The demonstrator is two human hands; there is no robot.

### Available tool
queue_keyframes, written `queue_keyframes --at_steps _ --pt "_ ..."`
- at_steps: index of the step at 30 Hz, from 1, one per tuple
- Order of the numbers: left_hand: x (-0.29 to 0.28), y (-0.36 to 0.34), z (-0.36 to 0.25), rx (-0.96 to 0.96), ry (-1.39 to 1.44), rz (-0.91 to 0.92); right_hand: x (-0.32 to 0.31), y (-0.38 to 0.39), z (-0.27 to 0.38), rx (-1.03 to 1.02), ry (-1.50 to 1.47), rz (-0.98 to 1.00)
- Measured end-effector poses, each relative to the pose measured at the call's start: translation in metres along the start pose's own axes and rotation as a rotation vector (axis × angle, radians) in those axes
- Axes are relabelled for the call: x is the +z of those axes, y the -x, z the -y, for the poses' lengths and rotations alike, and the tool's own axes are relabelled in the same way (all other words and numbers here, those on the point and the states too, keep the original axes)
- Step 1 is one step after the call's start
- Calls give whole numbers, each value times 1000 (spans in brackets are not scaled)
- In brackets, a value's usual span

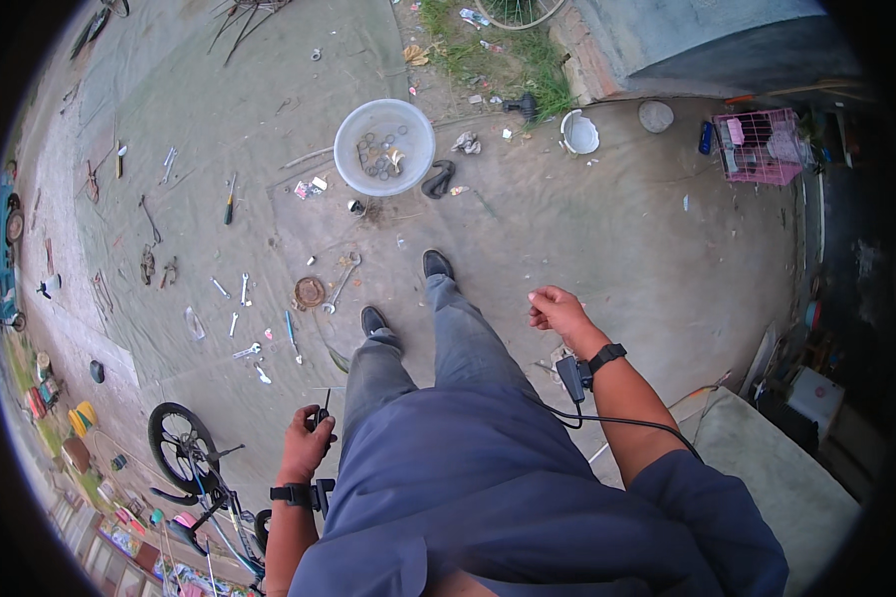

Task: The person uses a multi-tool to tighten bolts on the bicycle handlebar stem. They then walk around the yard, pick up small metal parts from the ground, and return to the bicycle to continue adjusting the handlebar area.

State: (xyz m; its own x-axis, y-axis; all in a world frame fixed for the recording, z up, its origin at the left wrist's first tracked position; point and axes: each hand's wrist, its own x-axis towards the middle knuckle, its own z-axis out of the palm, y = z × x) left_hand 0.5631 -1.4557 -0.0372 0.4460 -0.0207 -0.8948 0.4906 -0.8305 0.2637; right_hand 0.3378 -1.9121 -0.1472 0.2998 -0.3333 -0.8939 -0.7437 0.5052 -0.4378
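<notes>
My left hand (309, 438) hangs beside my left thigh, its fingers wrapped round a small black-handled tool (321, 416) with a thin shaft pointing up. That tool looks like a screwdriver, though its handle is partly hidden. To the right, my right hand (560, 310) is held out over the ground with curled fingers; whatever may be inside them is hidden. Ahead of my shoes stands a translucent plastic basin (383, 117) with several dark rings in it. A large wrench (340, 284) lies near my left shoe, next to a rusty round disc (309, 293).
Several small wrenches (246, 290), a blue-handled tool (293, 333) and a screwdriver (230, 201) are scattered at left. A bicycle (209, 476) stands at lower left. A broken white bowl (579, 132) and pink wire crate (762, 147) are at far right. A concrete slab (767, 468) borders my right.
</notes>
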Motion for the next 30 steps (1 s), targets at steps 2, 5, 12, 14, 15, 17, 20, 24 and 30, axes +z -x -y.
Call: queue_keyframes --at_steps 2,5,12,14,15,17,20,24,30 --pt "6 3 -6 -2 -5 6 -11 -3 -4 16 -4 -2" --pt "11 6 -4 -16 7 -3 -20 -9 -17 45 7 27" --pt "8 2 14 1 26 -10 -10 3 -30 26 17 10" --pt "10 2 22 13 54 -14 -4 9 -27 11 30 3" --pt "10 3 26 19 68 -14 0 10 -26 12 41 10" --pt "10 4 34 27 70 -7 4 15 -25 6 50 17" --pt "10 5 48 36 65 2 7 20 -25 -13 58 18" --pt "11 7 69 35 96 -10 13 28 -29 -22 76 17" --pt "11 19 90 34 136 -32 20 39 -36 -45 167 44"
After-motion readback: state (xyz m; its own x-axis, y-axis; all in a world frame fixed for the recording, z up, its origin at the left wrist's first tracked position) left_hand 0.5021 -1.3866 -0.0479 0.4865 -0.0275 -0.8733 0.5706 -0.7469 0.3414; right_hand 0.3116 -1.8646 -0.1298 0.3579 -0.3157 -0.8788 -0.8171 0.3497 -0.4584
